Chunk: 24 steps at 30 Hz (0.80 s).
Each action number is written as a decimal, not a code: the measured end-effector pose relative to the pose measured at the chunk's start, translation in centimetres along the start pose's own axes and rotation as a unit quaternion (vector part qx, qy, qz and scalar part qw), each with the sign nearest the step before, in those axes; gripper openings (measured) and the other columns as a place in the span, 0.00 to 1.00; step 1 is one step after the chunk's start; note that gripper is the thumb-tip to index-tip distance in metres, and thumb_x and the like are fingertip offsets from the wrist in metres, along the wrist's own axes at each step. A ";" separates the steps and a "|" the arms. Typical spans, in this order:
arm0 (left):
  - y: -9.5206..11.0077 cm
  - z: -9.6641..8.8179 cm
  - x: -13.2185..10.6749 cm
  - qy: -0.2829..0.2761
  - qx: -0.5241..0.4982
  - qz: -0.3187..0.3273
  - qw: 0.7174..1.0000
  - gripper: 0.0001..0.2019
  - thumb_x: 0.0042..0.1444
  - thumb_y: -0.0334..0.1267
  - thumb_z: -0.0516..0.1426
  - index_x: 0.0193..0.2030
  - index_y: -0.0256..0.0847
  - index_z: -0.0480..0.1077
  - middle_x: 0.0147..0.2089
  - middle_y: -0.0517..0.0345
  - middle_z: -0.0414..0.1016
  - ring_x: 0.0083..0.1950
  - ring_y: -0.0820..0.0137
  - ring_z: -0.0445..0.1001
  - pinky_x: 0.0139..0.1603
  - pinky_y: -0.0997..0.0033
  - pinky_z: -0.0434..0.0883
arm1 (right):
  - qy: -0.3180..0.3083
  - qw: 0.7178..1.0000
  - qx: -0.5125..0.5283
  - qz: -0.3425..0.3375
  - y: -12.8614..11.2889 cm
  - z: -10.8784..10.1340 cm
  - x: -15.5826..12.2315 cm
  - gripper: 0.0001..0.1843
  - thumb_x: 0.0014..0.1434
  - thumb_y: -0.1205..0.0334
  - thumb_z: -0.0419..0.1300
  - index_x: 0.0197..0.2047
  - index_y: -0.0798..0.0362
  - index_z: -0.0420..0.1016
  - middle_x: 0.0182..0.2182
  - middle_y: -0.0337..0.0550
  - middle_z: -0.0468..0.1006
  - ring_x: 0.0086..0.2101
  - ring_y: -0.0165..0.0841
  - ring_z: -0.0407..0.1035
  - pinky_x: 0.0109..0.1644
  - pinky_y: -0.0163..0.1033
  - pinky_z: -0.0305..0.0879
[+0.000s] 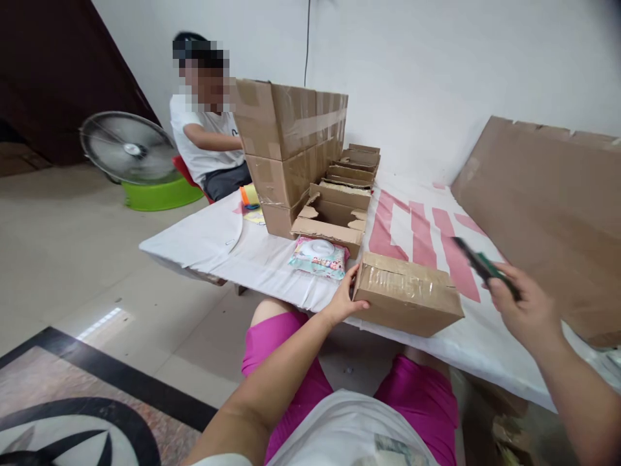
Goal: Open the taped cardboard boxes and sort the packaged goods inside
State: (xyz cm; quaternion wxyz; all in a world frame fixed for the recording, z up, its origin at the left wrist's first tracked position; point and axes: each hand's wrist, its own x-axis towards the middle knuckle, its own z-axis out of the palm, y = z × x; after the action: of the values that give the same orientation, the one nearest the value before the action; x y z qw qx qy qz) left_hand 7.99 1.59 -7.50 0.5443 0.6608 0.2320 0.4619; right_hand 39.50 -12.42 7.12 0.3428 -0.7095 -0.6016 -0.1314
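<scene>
A small taped cardboard box (406, 292) lies at the near edge of a table covered with a white cloth (213, 239). My left hand (345, 298) rests against the box's left end, thumb and fingers apart around its corner. My right hand (524, 309) hovers to the right of the box, closed round a dark green and black tool (480, 264) that points up and to the left; it looks like a utility knife. A pack of wet wipes (319, 256) lies just behind my left hand.
Several open small cartons (334, 217) stand in a row behind the wipes, next to a tall taped carton (291, 149). A big flat cardboard sheet (548, 207) leans on the wall at right. Another person (206, 145) sits at the far end; a fan (127, 149) stands on the floor.
</scene>
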 end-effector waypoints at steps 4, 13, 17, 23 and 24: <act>0.1 0.1 0.1 0.007 -0.001 0.013 1.000 0.58 0.35 0.66 0.67 0.69 0.40 0.50 0.70 0.38 0.54 0.70 0.45 0.54 0.69 0.48 0.55 | -0.157 0.962 0.051 -0.219 -7.8 0.4 3.4 0.19 0.65 0.51 0.53 0.54 0.48 0.75 0.44 0.41 0.82 0.40 0.34 0.76 0.43 0.39 0.70; 0.6 0.1 0.1 0.005 0.008 -0.005 1.000 0.59 0.34 0.68 0.65 0.69 0.40 0.51 0.69 0.39 0.56 0.68 0.45 0.58 0.67 0.50 0.58 | -0.249 0.911 -0.023 -0.328 -8.1 2.8 5.9 0.21 0.66 0.48 0.50 0.56 0.45 0.75 0.36 0.39 0.81 0.34 0.33 0.74 0.34 0.37 0.67; 1.0 0.2 0.0 0.004 0.011 0.000 1.000 0.58 0.34 0.69 0.64 0.68 0.38 0.51 0.69 0.38 0.55 0.70 0.45 0.55 0.68 0.51 0.58 | -0.265 0.911 -0.060 -0.311 -5.4 0.1 5.6 0.23 0.66 0.45 0.49 0.55 0.44 0.75 0.31 0.38 0.79 0.30 0.31 0.72 0.30 0.35 0.61; 0.9 0.1 -0.1 0.006 0.011 -0.005 1.000 0.58 0.35 0.68 0.65 0.68 0.40 0.51 0.69 0.38 0.55 0.68 0.43 0.58 0.66 0.48 0.59 | -0.296 0.907 -0.186 -0.235 -3.2 -3.8 3.7 0.20 0.66 0.49 0.49 0.52 0.43 0.77 0.29 0.40 0.78 0.28 0.32 0.71 0.27 0.35 0.58; 0.9 0.1 -0.1 0.005 0.011 -0.006 1.000 0.58 0.34 0.68 0.65 0.68 0.40 0.50 0.69 0.38 0.55 0.68 0.43 0.58 0.66 0.48 0.60 | -0.303 0.904 -0.204 -0.224 -3.1 -4.5 3.6 0.19 0.66 0.50 0.49 0.51 0.42 0.77 0.31 0.41 0.78 0.29 0.33 0.72 0.27 0.36 0.59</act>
State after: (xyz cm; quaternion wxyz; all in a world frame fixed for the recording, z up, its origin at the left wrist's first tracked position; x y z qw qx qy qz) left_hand 7.86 1.15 -6.73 0.5390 0.6626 0.2437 0.4593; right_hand 38.42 -12.41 13.56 -0.0465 -0.6157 -0.7798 -0.1029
